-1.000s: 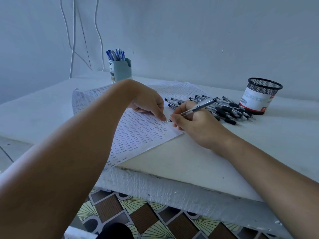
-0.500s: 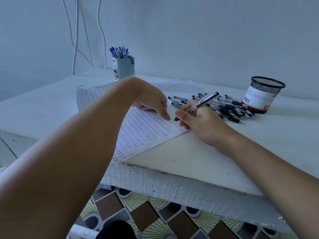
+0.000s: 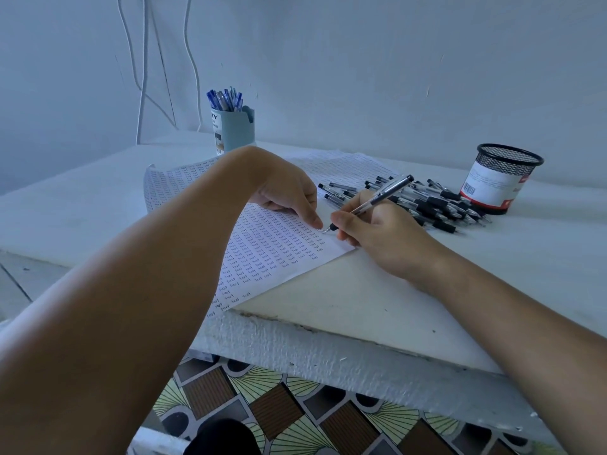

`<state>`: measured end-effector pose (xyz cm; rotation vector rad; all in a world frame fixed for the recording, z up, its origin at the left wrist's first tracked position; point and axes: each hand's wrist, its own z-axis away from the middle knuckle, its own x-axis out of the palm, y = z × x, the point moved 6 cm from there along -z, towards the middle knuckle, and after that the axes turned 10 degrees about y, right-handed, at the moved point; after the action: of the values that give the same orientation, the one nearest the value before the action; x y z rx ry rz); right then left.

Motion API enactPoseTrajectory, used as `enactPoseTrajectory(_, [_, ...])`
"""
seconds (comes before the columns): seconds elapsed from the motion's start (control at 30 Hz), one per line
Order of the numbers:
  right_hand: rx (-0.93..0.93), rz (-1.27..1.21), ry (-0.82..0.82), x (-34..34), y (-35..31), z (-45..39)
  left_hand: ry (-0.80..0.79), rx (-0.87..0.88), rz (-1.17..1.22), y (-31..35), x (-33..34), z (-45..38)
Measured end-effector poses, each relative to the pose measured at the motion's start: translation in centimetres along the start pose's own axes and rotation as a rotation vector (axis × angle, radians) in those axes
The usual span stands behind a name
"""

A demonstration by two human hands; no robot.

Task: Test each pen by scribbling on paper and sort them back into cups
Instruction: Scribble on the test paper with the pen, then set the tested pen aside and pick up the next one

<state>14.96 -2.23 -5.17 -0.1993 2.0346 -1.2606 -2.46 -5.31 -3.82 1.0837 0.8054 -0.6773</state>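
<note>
A: Hidden stuff first. Left forearm fills the lower left of the frame and covers a big part of the paper [image 3: 262, 251]; the sheet's near corner hangs over the worktop [image 3: 542, 257] edge. Rows of tiny handwriting, mostly too small to read.

B: Hands?

A: Right hand [image 3: 377, 231], centre frame, fingers curled round a clear pen [image 3: 377, 200] with a black grip, writing hold. Tip touches the paper near its right edge, barrel tilts up toward the upper right. Left hand [image 3: 289, 195] sits just left of it, fingers loosely bent, one fingertip pressing the sheet right beside the pen tip. Nothing held in it; palm side is hidden.

B: Other pens?

A: Pile of loose pens [image 3: 423, 201] lying flat behind the right hand, right of centre; the hand cuts off the near ones, can't count. Black mesh cup [image 3: 502, 178] at the right, just beyond the pile, upright, inside not visible. Light blue cup [image 3: 235, 129] upper centre, behind the paper, blue-capped pens [image 3: 225, 99] sticking up out of it. Its label is partly blocked by the left wrist.

B: Anything else?

A: Cables [image 3: 141, 77] on the wall upper left, patterned floor [image 3: 295, 415] along the bottom.
</note>
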Motion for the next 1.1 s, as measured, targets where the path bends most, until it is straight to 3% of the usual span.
enactPoseTrajectory(1.1, [0.006,0.030,0.017,-0.19,0.05,-0.08,0.016,-0.024,0.019,-0.04,-0.07,0.19])
